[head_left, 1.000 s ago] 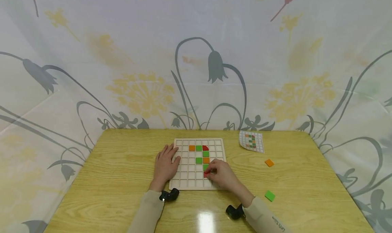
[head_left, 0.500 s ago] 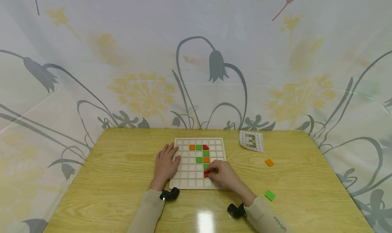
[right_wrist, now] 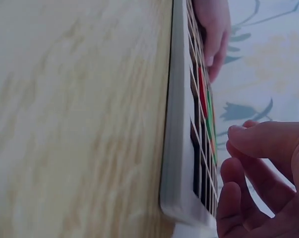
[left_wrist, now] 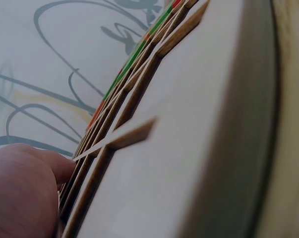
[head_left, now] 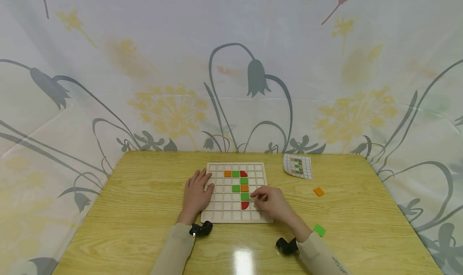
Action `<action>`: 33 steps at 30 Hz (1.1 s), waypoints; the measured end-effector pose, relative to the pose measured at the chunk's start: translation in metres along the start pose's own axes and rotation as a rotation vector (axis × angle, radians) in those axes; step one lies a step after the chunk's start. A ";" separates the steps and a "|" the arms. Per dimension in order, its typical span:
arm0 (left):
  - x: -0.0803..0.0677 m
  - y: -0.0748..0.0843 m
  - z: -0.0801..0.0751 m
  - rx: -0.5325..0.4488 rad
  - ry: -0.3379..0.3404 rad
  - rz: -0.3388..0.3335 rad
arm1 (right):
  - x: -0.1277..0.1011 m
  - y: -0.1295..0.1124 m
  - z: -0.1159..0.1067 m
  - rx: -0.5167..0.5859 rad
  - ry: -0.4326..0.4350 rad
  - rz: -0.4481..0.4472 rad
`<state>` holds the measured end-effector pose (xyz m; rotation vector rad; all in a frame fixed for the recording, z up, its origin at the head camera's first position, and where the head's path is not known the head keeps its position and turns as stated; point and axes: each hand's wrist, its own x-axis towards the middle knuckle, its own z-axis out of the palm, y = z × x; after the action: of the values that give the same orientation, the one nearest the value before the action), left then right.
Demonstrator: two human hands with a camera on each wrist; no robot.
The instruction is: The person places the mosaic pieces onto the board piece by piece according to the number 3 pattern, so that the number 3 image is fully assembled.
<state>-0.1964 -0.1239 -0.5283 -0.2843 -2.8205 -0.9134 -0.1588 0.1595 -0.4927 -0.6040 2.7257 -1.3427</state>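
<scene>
A person's left hand [head_left: 195,194] lies flat on the worktop [head_left: 144,210], fingers straight, its fingertips resting on the left edge of a white grid board [head_left: 221,194]. The right hand [head_left: 273,202] hovers at the board's right side, fingers loosely curled and holding nothing, index finger and thumb close together just beside a red piece [head_left: 245,205] seated in a cell in the lower part of the grid. Above that piece, a column of green [head_left: 244,196] and orange [head_left: 244,188] tiles climbs to a top row of orange, green and a second red rounded piece [head_left: 243,173]. One more green tile [head_left: 236,188] sits left of the column. The right wrist view shows the board edge-on [right_wrist: 181,124], with the curled fingers [right_wrist: 258,144] clear of its surface and the other hand's fingertips at the far edge. The left wrist view shows the thumb [left_wrist: 28,188] touching the board's rim. A printed pattern card [head_left: 297,166] lies on the worktop to the board's right; nearer the person, a loose orange tile [head_left: 318,191] and a loose green tile [head_left: 320,230] sit well apart from the board, the green one just beside the right sleeve [head_left: 322,259].
</scene>
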 end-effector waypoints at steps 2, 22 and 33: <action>0.000 0.000 0.000 -0.001 -0.001 -0.002 | -0.001 0.003 -0.005 0.003 0.010 0.015; 0.000 0.001 -0.003 -0.003 -0.015 0.003 | -0.040 0.039 -0.072 -0.046 0.136 0.119; -0.001 0.002 -0.001 -0.014 0.002 0.014 | -0.080 0.064 -0.104 -0.138 0.179 0.150</action>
<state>-0.1945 -0.1235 -0.5265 -0.3041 -2.8077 -0.9305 -0.1272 0.3012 -0.4875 -0.2902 2.9556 -1.2380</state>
